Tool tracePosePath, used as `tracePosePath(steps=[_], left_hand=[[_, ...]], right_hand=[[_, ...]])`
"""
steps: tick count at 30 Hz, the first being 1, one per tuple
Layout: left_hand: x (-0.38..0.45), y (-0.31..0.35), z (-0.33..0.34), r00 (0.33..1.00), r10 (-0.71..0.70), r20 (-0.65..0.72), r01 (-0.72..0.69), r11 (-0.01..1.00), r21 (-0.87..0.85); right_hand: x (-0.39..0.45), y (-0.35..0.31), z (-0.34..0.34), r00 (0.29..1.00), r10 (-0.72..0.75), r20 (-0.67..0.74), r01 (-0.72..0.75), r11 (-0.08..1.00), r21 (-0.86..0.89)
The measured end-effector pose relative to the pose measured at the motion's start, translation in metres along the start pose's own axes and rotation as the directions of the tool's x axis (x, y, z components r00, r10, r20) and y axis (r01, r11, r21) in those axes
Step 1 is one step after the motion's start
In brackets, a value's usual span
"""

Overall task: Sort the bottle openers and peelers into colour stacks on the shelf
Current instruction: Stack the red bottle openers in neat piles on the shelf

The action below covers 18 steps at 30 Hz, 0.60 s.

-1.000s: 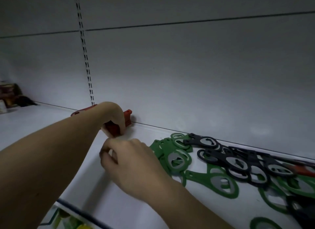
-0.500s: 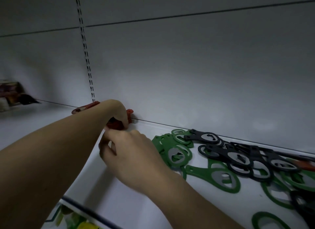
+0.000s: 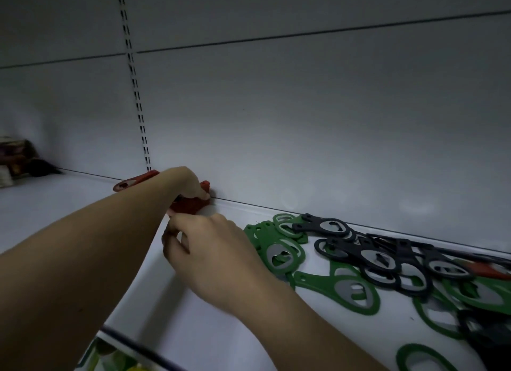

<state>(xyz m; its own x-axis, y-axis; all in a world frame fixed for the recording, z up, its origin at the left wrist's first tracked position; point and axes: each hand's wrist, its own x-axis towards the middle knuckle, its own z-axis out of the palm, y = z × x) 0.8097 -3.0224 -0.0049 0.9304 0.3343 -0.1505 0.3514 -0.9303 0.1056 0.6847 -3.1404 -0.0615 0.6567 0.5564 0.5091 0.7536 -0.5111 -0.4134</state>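
A stack of red bottle openers (image 3: 132,181) lies against the shelf's back wall, left of centre. My left hand (image 3: 190,184) reaches over it, and its fingers curl down round the stack's right end. Just in front, my right hand (image 3: 213,249) has curled fingers, with thumb and forefinger tips pinching the stack's near edge. Green bottle openers (image 3: 284,256) lie loose to the right, overlapped by black bottle openers (image 3: 367,250). One red opener (image 3: 489,271) peeks out under the black ones at far right.
The white shelf (image 3: 55,204) runs left to dark packaged goods (image 3: 16,160) at the far left. A slotted upright (image 3: 135,94) rises on the back wall behind the red stack. Coloured items show on a lower shelf (image 3: 116,357) under the front edge.
My right hand has moved up to the near edge of the red stack. My left hand has stayed on the stack, shifting slightly toward the wall.
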Motion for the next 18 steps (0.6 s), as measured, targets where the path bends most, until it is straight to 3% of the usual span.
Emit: tracePosePath(steps=[3, 7, 10, 13, 16, 18], left_hand=[[0.005, -0.003, 0.003, 0.999, -0.005, -0.039, 0.005, 1.0, 0.0], [0.005, -0.006, -0.002, 0.998, -0.029, 0.063, 0.042, 0.974, -0.223], [-0.002, -0.018, -0.012, 0.997, -0.058, 0.055, 0.073, 0.938, -0.339], [-0.025, -0.031, -0.007, 0.985, -0.013, -0.174, -0.045, 0.945, -0.324], [-0.073, -0.032, 0.018, 0.837, 0.082, -0.54, -0.237, 0.946, -0.223], [-0.11, -0.022, 0.034, 0.738, 0.17, -0.653, -0.415, 0.878, -0.24]], right_hand=[[-0.001, 0.002, 0.0, 1.0, 0.001, -0.012, -0.001, 1.0, 0.006], [0.0, 0.003, -0.001, 1.0, -0.018, -0.023, 0.017, 1.0, -0.019], [0.0, 0.002, -0.006, 0.999, -0.038, -0.038, 0.034, 0.994, -0.1], [0.0, 0.003, -0.017, 0.994, -0.003, -0.106, -0.01, 0.993, -0.121], [-0.009, -0.008, -0.03, 0.958, 0.155, -0.239, -0.155, 0.988, 0.021], [-0.021, -0.014, -0.046, 0.927, 0.257, -0.275, -0.233, 0.965, 0.118]])
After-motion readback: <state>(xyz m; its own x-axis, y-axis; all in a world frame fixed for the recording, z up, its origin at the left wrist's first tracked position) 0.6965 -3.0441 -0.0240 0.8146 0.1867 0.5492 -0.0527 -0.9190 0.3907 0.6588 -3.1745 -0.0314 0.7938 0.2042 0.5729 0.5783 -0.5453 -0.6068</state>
